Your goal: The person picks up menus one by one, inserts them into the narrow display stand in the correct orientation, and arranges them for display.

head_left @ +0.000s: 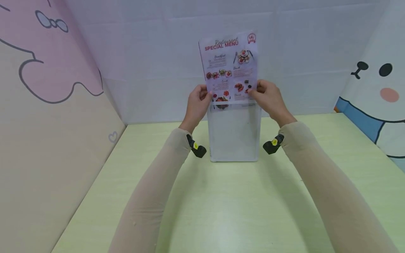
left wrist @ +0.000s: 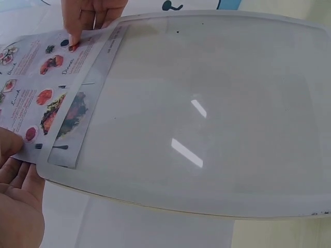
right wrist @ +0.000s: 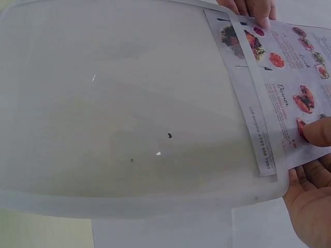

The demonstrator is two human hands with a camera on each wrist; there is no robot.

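The fingers (head_left: 205, 93) of the left hand (head_left: 197, 105) curl round the left edge of a printed menu sheet (head_left: 230, 66), thumb on its front, pinching it. The fingers (head_left: 253, 92) of the right hand (head_left: 269, 99) pinch the sheet's right edge the same way, thumb pressed on the print near the bottom. Between the two hands the sheet stands upright, and its lower end sits inside the open top of a clear plastic sleeve (head_left: 235, 131), so only a narrow strip of the print lies behind the plastic while most of the page rises above it. The sleeve stands upright on the pale green desk (head_left: 221, 211), its bottom edge touching the surface, midway between the forearms. Behind it is a white wall; cartoon panels stand at the left and right.
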